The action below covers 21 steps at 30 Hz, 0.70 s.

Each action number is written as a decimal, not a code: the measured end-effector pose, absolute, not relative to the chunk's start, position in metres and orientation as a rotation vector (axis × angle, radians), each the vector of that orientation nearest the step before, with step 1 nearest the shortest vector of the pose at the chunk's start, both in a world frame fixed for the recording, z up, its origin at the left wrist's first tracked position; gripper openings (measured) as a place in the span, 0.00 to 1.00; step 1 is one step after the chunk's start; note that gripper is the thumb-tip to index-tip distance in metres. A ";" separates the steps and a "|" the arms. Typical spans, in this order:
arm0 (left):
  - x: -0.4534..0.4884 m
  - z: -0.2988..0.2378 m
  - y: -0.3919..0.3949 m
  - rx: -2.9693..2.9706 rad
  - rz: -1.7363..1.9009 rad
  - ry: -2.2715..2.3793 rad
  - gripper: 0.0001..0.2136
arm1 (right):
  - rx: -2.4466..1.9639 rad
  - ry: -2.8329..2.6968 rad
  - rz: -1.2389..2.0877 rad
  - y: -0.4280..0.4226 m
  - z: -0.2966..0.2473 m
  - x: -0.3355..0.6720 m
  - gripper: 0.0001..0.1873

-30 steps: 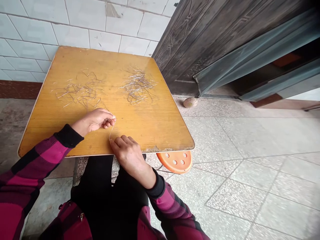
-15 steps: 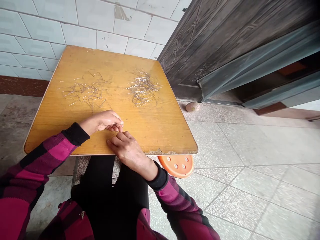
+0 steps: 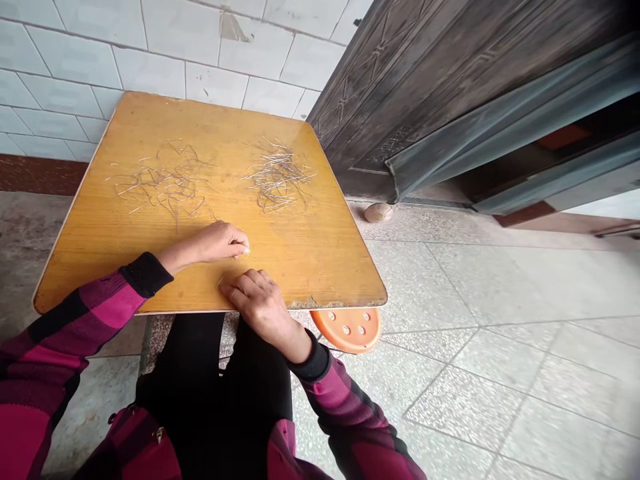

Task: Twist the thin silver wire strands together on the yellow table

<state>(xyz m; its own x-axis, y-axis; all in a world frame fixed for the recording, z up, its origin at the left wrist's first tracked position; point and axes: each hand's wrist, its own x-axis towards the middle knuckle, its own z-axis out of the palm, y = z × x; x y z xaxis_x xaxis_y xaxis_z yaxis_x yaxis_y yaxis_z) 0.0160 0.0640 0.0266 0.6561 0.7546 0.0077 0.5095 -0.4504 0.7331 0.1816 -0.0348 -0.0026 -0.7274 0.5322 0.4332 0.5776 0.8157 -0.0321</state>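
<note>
My left hand [image 3: 220,243] is closed over the table, thumb and fingers pinched together. A pale spot shows at its fingertips, too small to name. Nearer the table's front edge, my right hand [image 3: 259,300] is closed with its fingers bent down. The tip of a thin wire [image 3: 220,281] sticks out at its fingertips. Beyond my left hand lies a loose tangle of bent thin wires [image 3: 167,185]. Farther right, a denser pile of thin wires [image 3: 280,177], straighter and shinier, rests on the wooden table [image 3: 300,247].
White wall tiles [image 3: 155,73] border the table's far side. To the right stand a dark carved wooden door [image 3: 400,87] and a grey-green curtain [image 3: 450,153]. An orange stool [image 3: 350,330] is partly under the table's right corner. A roundish stone-like object [image 3: 379,213] sits on the floor.
My hands, close together before, have come apart. The left fingers have drawn in, and the right hand sits slightly lower and to the right. The whole view has shifted a little.
</note>
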 end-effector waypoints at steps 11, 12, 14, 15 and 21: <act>-0.012 0.043 0.046 2.200 0.765 1.415 0.09 | -1.012 -2.404 0.094 -0.027 -0.013 0.192 0.10; -0.015 0.047 0.040 2.189 0.713 1.456 0.09 | -1.022 -2.383 0.110 -0.027 -0.012 0.193 0.10; -0.018 0.052 0.030 2.129 0.438 1.356 0.15 | -1.022 -2.348 0.143 -0.024 -0.009 0.195 0.10; -0.017 0.052 0.026 2.079 0.293 1.273 0.17 | -1.015 -2.333 0.154 -0.023 -0.008 0.194 0.11; -0.006 0.041 0.020 1.661 0.120 1.142 0.15 | -1.019 -2.275 0.165 -0.018 -0.012 0.186 0.10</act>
<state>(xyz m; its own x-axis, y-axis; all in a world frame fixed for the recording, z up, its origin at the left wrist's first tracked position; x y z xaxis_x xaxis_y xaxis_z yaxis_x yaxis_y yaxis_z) -0.0057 0.0198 0.0410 0.5363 0.7206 -0.4395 0.6134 0.0248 0.7894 0.1862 -0.0180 -0.0116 -0.5005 0.7082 0.4980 0.6289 0.6927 -0.3530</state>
